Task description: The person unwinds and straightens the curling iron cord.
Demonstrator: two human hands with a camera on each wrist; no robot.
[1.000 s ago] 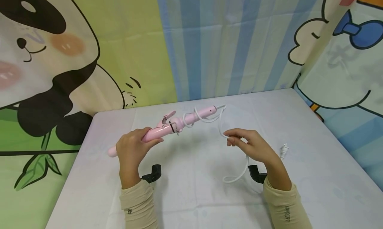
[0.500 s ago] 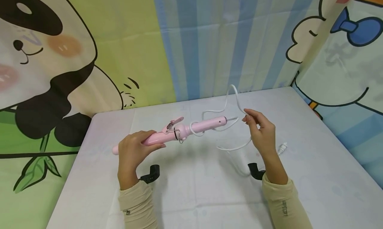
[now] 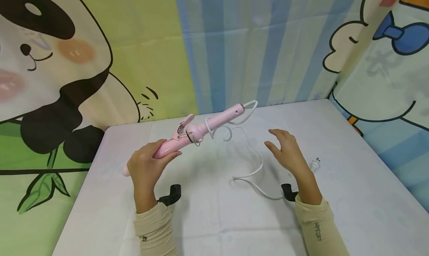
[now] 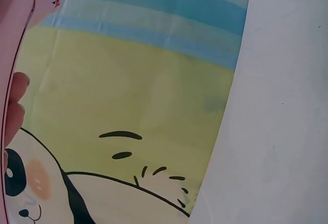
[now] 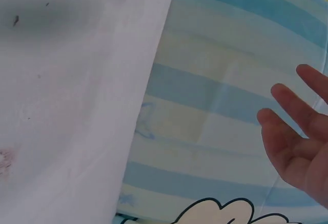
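My left hand (image 3: 146, 166) grips a pink curling iron (image 3: 218, 120) by its barrel and holds it tilted above the table, handle end up to the right. The clamp lever (image 3: 186, 122) and wire stand are on its upper and lower sides. A white cord (image 3: 252, 170) leaves the handle end, loops loosely around the handle and trails down to the table. My right hand (image 3: 289, 153) hovers right of the cord with its fingers spread, holding nothing. In the left wrist view, fingertips (image 4: 16, 93) show behind the pink barrel. The right wrist view shows the right hand's fingers (image 5: 292, 108) apart.
The white plug (image 3: 315, 164) lies on the white-covered table (image 3: 214, 226) beyond my right wrist. Black wrist mounts (image 3: 171, 194) stick out from both wrists. Printed cloth (image 3: 234, 51) hangs along the table's back and sides.
My right hand pinched the cord, pulled a loop of it up and right, and has now let go. The cord has dropped toward the table. The iron's handle end has swung upward.
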